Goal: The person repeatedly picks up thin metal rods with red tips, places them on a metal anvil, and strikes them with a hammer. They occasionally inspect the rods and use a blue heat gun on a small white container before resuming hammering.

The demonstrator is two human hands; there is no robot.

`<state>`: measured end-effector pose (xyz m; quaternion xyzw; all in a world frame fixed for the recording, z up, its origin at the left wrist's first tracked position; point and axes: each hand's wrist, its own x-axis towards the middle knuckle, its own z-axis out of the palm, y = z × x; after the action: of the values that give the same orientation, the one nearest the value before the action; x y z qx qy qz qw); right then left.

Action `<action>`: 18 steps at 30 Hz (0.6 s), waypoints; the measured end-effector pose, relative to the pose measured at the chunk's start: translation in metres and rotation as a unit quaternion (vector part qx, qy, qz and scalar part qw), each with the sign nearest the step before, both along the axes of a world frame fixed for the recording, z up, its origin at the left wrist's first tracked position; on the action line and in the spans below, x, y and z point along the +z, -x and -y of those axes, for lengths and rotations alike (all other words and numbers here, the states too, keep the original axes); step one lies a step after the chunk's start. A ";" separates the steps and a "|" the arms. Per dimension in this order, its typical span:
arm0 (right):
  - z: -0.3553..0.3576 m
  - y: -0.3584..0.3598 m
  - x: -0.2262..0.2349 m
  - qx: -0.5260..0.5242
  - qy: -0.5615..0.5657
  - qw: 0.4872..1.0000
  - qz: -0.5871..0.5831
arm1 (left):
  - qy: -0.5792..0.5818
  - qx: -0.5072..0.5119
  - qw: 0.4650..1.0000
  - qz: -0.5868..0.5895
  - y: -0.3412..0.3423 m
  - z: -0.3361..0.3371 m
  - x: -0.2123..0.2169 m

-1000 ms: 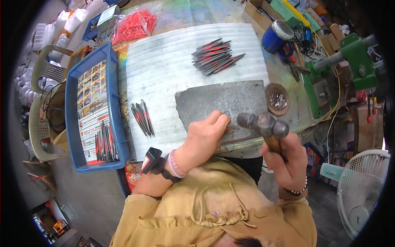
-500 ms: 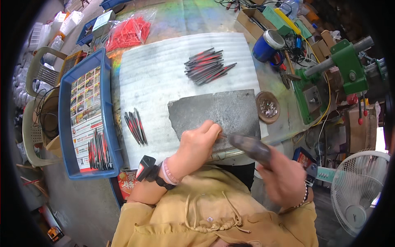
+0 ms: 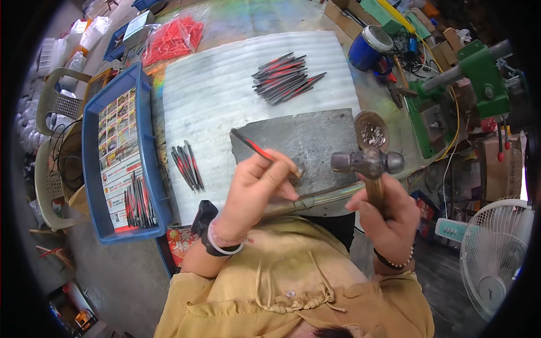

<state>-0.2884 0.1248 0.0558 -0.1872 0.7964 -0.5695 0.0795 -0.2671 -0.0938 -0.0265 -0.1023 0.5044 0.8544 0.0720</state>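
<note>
My left hand (image 3: 255,188) pinches a slim black and red pen-like tool (image 3: 252,145) above a grey stone slab (image 3: 321,132). Its black end points to the far left; the other end is partly behind my fingers, beside a small brownish piece I cannot make out. In my right hand (image 3: 391,217) is a ball-peen hammer (image 3: 367,162), gripped by its wooden handle, with the metal head raised near the slab's right side. Beyond the slab lies a pile of similar black and red tools (image 3: 284,79). A smaller group (image 3: 187,166) rests to the left.
White foam sheeting (image 3: 214,90) covers the table. To the left stands a blue tray (image 3: 152,163) holding more such tools. A round bowl of small shiny parts (image 3: 371,132), a blue mug (image 3: 369,49) and a green press (image 3: 479,84) are on the right, a fan (image 3: 496,259) below.
The hammer has moved back from the slab, right of my left hand, and its head now shows clearly. My left hand has turned, bringing the pen-like tool into sight.
</note>
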 end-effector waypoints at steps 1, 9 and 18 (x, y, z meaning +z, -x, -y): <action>0.005 0.002 -0.010 -0.003 0.032 0.999 0.042 | -0.106 0.011 0.994 0.016 -0.001 0.005 0.002; 0.038 0.003 -0.047 0.061 0.069 0.983 0.161 | -0.249 0.002 0.968 0.000 -0.015 0.008 0.012; 0.051 0.008 -0.050 0.070 0.116 0.968 0.212 | -0.183 0.013 0.983 -0.018 -0.020 -0.003 0.011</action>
<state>-0.2966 0.0734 0.0059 -0.1251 0.6751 -0.6775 0.2639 -0.2467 -0.0910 -0.0158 -0.0790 0.3394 0.9348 0.0692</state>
